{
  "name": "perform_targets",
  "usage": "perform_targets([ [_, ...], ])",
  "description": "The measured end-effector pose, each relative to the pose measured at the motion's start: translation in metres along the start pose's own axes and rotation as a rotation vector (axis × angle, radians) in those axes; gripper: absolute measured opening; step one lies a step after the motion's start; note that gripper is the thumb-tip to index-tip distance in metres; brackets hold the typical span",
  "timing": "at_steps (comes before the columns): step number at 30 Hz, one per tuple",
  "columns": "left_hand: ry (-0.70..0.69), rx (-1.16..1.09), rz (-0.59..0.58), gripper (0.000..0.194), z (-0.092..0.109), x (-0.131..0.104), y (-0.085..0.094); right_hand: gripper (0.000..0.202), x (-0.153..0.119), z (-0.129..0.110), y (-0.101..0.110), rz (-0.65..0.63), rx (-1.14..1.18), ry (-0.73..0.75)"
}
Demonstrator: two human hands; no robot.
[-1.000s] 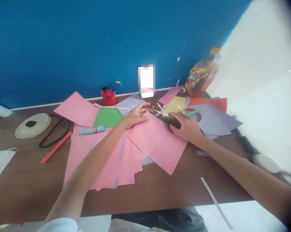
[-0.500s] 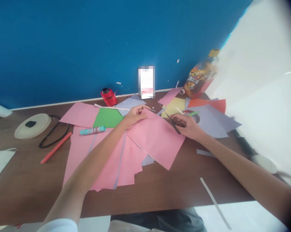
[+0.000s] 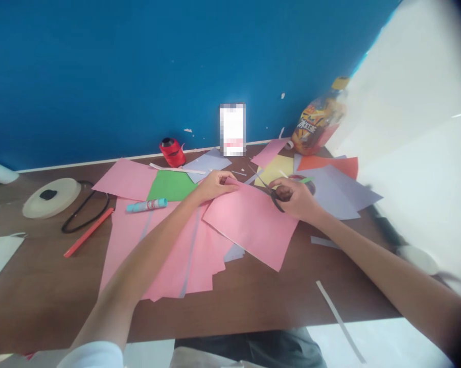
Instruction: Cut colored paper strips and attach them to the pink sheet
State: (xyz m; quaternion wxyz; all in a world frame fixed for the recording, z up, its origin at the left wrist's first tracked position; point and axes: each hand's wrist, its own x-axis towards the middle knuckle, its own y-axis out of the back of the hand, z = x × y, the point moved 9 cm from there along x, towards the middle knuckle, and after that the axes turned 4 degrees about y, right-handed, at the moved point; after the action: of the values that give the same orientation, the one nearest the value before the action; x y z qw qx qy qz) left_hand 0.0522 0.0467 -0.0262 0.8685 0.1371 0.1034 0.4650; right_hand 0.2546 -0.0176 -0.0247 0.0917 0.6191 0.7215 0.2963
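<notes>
My left hand point(image 3: 217, 186) pinches the upper left corner of a pink sheet of paper point(image 3: 253, 222), thumb on top. The sheet is tilted above the table and overlaps other pink paper point(image 3: 167, 245) lying there. In my right hand point(image 3: 295, 198) is a pair of dark-handled scissors point(image 3: 273, 195), held by the handles at the sheet's upper right edge. Their blades point up and left, past the paper's far edge. A yellow sheet point(image 3: 277, 169) and lilac sheets point(image 3: 333, 197) lie behind and beside my right hand.
A light blue glue stick point(image 3: 146, 205) lies on the pink paper. Along the wall stand a red thread spool point(image 3: 172, 152), a blurred-out bright phone-like rectangle point(image 3: 232, 130) and a drink bottle point(image 3: 315, 125). A round lid point(image 3: 52, 198) and red strip point(image 3: 88, 232) are left.
The pink sheet has swung slightly, its near corner shifting right. My left hand has moved a little right and down, and the scissors now point more upward and left.
</notes>
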Motion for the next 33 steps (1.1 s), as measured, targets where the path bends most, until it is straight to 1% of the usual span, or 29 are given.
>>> perform_targets([
  [3,-0.005,-0.022,0.016,0.031,-0.002,0.001,0.005,0.026,0.001,0.002,0.011,0.093,-0.074,0.020],
  [7,0.057,-0.144,-0.025,0.033,-0.006,0.000,0.007,0.026,0.002,0.009,0.038,0.274,-0.214,-0.009],
  [9,0.088,-0.195,-0.044,0.035,-0.007,-0.001,0.009,0.026,0.003,0.011,0.044,0.300,-0.201,-0.026],
  [11,0.130,-0.215,-0.051,0.037,-0.010,-0.003,0.013,0.029,0.005,0.010,0.040,0.236,-0.100,-0.027],
  [13,0.176,-0.208,-0.051,0.039,-0.015,-0.004,0.018,0.034,0.006,0.005,0.027,0.115,0.049,-0.017],
  [15,0.201,-0.191,-0.085,0.039,-0.018,-0.005,0.020,0.038,0.005,-0.002,0.012,-0.012,0.171,-0.010],
  [17,0.193,-0.182,-0.143,0.038,-0.019,-0.005,0.019,0.039,0.003,-0.009,0.000,-0.123,0.205,-0.014],
  [19,0.175,-0.191,-0.183,0.039,-0.019,-0.006,0.017,0.038,0.000,-0.012,-0.007,-0.193,0.185,-0.023],
  [21,0.166,-0.223,-0.169,0.039,-0.020,-0.005,0.018,0.037,-0.002,-0.012,-0.009,-0.225,0.161,-0.035],
  [27,0.193,-0.327,-0.091,0.037,-0.027,-0.005,0.022,0.041,-0.005,-0.010,-0.012,-0.265,0.114,-0.058],
  [33,0.177,-0.309,-0.110,0.032,-0.030,-0.003,0.024,0.042,-0.008,-0.021,-0.018,-0.357,0.093,-0.027],
])
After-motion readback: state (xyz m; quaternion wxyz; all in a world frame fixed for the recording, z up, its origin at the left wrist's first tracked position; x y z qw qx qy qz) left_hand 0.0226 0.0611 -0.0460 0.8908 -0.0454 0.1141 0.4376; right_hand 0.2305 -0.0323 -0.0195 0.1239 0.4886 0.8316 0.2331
